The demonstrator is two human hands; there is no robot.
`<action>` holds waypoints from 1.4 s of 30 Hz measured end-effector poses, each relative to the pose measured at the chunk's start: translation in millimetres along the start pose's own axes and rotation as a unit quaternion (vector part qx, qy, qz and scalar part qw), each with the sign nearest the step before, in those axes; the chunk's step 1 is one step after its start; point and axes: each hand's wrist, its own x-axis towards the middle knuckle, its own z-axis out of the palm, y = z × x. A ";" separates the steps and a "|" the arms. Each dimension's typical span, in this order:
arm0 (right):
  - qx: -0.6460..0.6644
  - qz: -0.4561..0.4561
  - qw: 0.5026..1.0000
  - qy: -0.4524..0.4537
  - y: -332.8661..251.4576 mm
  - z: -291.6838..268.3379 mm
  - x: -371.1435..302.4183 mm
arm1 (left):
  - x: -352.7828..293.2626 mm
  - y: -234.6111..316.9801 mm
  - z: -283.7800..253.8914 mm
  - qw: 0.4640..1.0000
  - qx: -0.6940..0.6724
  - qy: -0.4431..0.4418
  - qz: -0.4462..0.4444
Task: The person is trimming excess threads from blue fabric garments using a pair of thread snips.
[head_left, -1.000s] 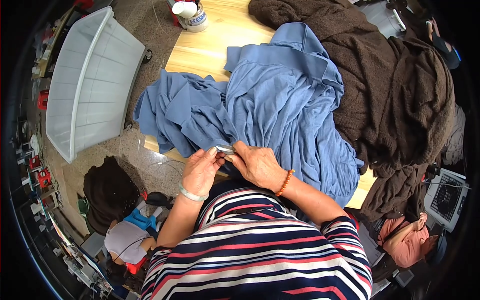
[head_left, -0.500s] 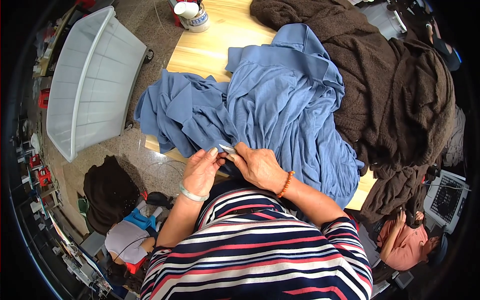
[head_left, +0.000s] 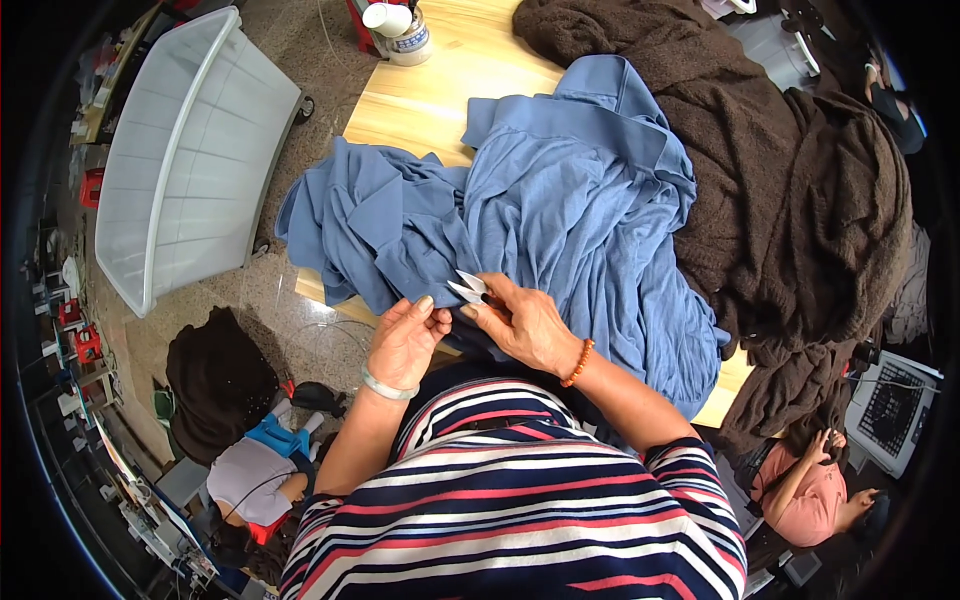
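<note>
A blue knit garment (head_left: 590,215) lies rumpled across the wooden table (head_left: 420,110), its near left part hanging toward me. My left hand (head_left: 402,345), with a pale bangle at the wrist, pinches the garment's edge between thumb and fingers. Close beside it, my right hand (head_left: 527,322), wearing an orange bead bracelet, is closed around small thread snips (head_left: 468,287). The two pointed blades are spread apart and point left, over the blue cloth near my left fingertips. My right palm hides the snips' handles.
Dark brown fabric (head_left: 790,200) is heaped along the table's right side. A jar (head_left: 411,45) and a white cup (head_left: 387,18) stand at the far edge. A wheeled grey bin (head_left: 190,160) is at left. People sit at lower left (head_left: 255,485) and lower right (head_left: 805,490).
The snips' blades have spread apart, and my right hand has turned and shifted slightly right. My left hand keeps its pinch on the cloth. The whole view has shifted a little.
</note>
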 end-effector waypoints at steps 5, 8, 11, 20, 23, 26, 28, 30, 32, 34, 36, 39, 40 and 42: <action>-0.047 -0.023 0.998 -0.027 0.9 0.7 -3.6 | -0.1 -0.6 1.7 1.000 -0.021 0.014 -0.013; -0.106 -0.063 0.992 -0.040 -0.1 3.4 -1.8 | 1.7 -0.2 0.2 1.000 -0.021 0.008 -0.017; -0.118 -0.020 0.990 -0.078 -0.8 2.8 1.7 | 2.6 0.7 0.2 1.000 -0.017 0.002 -0.016; 0.096 0.033 0.995 0.003 7.1 9.2 10.7 | 4.2 2.4 3.0 1.000 -0.021 0.000 -0.014; 0.044 0.019 0.998 -0.048 9.7 13.0 12.7 | 9.8 4.1 4.0 1.000 -0.007 0.004 -0.014; -0.043 0.001 0.998 -0.054 7.5 19.1 7.1 | 17.7 7.4 -2.7 0.999 0.010 0.031 -0.018; -0.057 -0.011 0.996 -0.067 7.0 22.8 4.3 | 26.7 7.4 -4.9 0.995 0.040 0.085 -0.018; -0.087 -0.029 0.992 -0.083 8.2 27.2 2.0 | 32.4 7.5 -12.1 0.994 0.070 0.080 -0.010; -0.091 -0.022 0.992 -0.090 7.8 26.3 1.5 | 32.5 8.0 -18.2 0.993 0.089 0.074 0.000; -0.094 -0.015 0.991 -0.095 7.3 24.2 2.4 | 26.6 10.5 -11.3 0.994 0.076 0.080 0.015; -0.063 -0.016 0.996 -0.068 7.7 21.8 3.7 | 19.9 14.0 -7.9 0.994 0.064 0.087 0.032; -0.033 -0.010 0.999 -0.027 0.4 16.0 9.0 | 11.8 21.7 -7.0 0.996 0.044 0.062 0.043; -0.035 -0.023 0.999 -0.014 -0.8 15.5 10.6 | 9.3 24.1 -4.9 0.997 0.045 0.052 0.047; -0.040 -0.024 0.999 -0.024 -8.3 11.8 14.1 | 4.7 27.5 -0.9 0.997 0.047 0.043 0.052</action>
